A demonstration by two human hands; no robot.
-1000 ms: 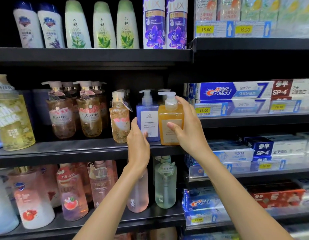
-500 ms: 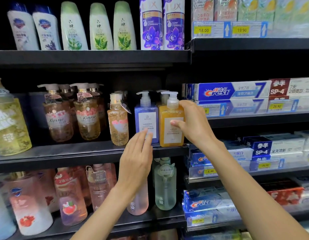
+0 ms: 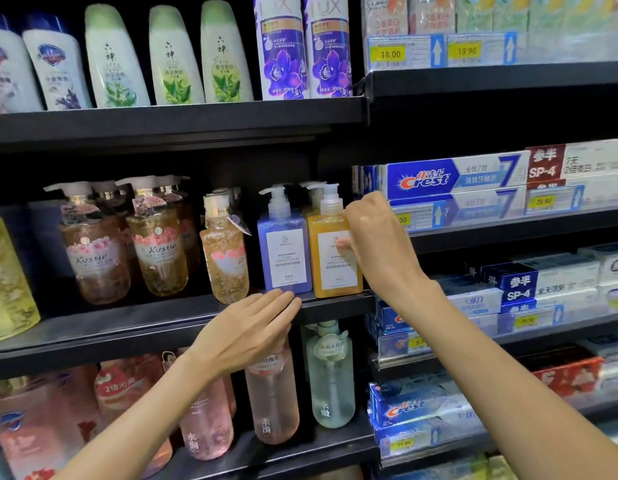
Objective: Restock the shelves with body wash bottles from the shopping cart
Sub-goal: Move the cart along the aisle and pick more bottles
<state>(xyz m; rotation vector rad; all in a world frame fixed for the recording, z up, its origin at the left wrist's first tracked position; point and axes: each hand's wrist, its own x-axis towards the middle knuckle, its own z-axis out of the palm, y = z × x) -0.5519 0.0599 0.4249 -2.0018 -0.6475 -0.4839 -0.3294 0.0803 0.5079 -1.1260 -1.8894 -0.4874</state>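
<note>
An orange pump bottle (image 3: 330, 265) with a white label stands at the right end of the black middle shelf (image 3: 127, 327). My right hand (image 3: 380, 244) grips its right side, thumb on the label. Touching its left side stands a blue pump bottle (image 3: 285, 251) with the same label. My left hand (image 3: 252, 327) hovers flat with straight fingers in front of the shelf edge, just below the blue bottle, holding nothing. The shopping cart is out of sight.
Amber pump bottles (image 3: 158, 251) fill the shelf to the left. Green and purple bottles (image 3: 228, 53) line the top shelf, and pink and pale green bottles (image 3: 332, 375) the lower one. Toothpaste boxes (image 3: 453, 178) stack on the shelves to the right.
My left hand let go of the blue bottle and dropped to the shelf edge with fingers spread flat. My right hand stayed on the orange bottle, sliding round to its right side.
</note>
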